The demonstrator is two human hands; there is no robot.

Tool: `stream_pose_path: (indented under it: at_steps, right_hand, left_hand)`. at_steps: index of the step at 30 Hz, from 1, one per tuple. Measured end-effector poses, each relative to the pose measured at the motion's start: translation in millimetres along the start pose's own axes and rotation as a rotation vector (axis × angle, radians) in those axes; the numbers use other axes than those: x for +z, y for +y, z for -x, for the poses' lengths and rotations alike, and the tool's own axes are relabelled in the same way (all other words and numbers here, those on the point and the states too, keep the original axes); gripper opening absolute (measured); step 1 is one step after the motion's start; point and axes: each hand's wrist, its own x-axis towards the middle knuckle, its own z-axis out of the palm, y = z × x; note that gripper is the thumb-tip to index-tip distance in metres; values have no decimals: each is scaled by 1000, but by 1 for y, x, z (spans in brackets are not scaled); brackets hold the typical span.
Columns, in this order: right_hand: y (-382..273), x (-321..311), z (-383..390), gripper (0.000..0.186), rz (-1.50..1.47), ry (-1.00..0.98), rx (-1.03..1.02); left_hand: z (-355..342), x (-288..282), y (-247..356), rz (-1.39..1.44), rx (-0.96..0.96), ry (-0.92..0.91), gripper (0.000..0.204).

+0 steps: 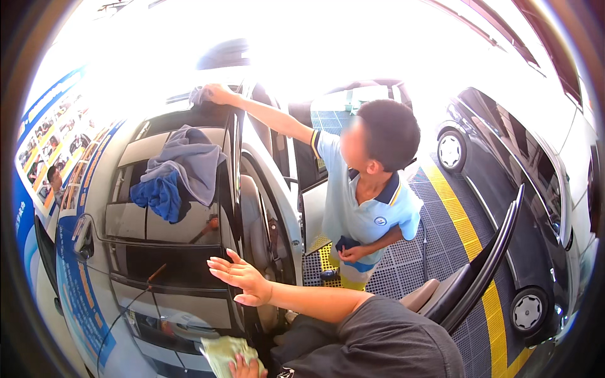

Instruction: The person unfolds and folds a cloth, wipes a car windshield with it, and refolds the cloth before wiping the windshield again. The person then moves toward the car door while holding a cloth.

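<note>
My right arm, in a dark grey sleeve, reaches across from the lower right. My right hand [242, 278] is held over the edge of the car roof [170, 259], fingers spread, with nothing in it. At the bottom edge my left hand [246, 368], partly cut off, has its fingers closed on a pale green cloth [225, 354] at the roof's side. Farther along the glossy dark roof lie a grey towel [194, 157] and a bunched blue towel [157, 195].
A co-worker [372, 201] in a light blue polo stretches a grey cloth [200, 96] over the far roof and holds a dark blue cloth [345, 243] low. An open car door [472, 277] stands at right. Beyond are a yellow floor stripe [463, 233] and a dark car [517, 183].
</note>
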Motion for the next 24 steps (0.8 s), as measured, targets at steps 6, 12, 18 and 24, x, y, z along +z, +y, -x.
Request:
stream_pose_path:
  at_steps: [6,12,18,24]
  right_hand:
    - [3,5,1,74,30,3,-63]
    - [2,1,3,73,45,-7,-64]
    - [-4,-2,-2,76,30,-36,-5]
    - [-18,9,-3,72,0,14,6]
  left_hand:
    - [110,24,-32,84,-85,-313,48]
    - [61,11,-20,164,-60,-202,45]
    - [-91,-31,9,132,-47,-61,51]
    - [-91,-34,8,204,-15,102,46]
